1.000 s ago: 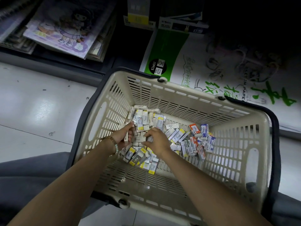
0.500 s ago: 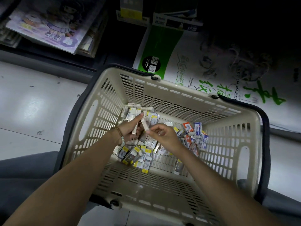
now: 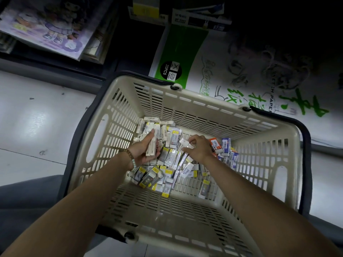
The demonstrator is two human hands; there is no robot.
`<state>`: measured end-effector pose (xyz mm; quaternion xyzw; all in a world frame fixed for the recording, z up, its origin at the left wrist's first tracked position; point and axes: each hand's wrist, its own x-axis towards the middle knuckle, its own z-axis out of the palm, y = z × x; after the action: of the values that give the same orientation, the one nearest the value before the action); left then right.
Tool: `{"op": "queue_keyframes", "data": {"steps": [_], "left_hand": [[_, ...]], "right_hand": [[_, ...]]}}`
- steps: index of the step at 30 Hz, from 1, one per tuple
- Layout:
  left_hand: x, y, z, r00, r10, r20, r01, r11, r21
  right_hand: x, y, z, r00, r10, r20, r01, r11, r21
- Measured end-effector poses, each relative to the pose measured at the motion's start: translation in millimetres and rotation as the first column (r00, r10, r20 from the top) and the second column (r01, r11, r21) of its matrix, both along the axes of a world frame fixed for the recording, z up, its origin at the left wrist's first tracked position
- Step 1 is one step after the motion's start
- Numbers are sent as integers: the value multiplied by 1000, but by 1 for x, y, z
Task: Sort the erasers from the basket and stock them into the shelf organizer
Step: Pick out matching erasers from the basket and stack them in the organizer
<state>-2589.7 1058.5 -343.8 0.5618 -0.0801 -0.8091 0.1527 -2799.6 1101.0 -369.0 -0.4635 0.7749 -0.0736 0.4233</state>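
A beige plastic basket (image 3: pixel 185 101) with dark handles stands on the floor below me. Its bottom holds a heap of several boxed erasers (image 3: pixel 167 169), most white with yellow labels, a few orange and blue ones at the right (image 3: pixel 220 145). My left hand (image 3: pixel 146 151) is inside the basket, palm up, holding a small stack of white erasers (image 3: pixel 152 145) between thumb and fingers. Just to its right, my right hand (image 3: pixel 198 147) pinches a single white eraser (image 3: pixel 185 143) above the heap. The shelf organizer is not in view.
A green and white pack of sketch paper (image 3: pixel 213 67) lies on the low shelf behind the basket. Illustrated notebooks (image 3: pixel 48 28) are stacked at the back left. White floor tiles (image 3: pixel 37 123) stretch to the left. A grey trouser leg (image 3: pixel 27 204) is at the lower left.
My left hand has turned palm up with the white erasers gathered in it. My right hand has lifted one eraser from the heap, slightly to the right.
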Motion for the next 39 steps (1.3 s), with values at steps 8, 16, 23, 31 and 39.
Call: {"op": "queue_keyframes", "data": {"steps": [8,16,23,31,39], "left_hand": [[-1,-4,9,995,-100,-12,99,994,-52],[-21,-19,61,987,-158,-29,152,977,-150],[-49,-43,216,944,-306,-126,227,876,-425],[-74,4,312,969,-212,-129,100,809,-579],[-86,5,323,993,-113,-20,60,659,-750]], "right_hand": [[8,-8,2,988,-63,138,48,993,105],[-18,0,91,911,-168,377,128,983,128],[-52,7,262,675,-184,715,264,964,-1],[-34,27,352,433,-166,886,508,857,-88],[-30,28,372,557,-123,822,475,859,-193]]}}
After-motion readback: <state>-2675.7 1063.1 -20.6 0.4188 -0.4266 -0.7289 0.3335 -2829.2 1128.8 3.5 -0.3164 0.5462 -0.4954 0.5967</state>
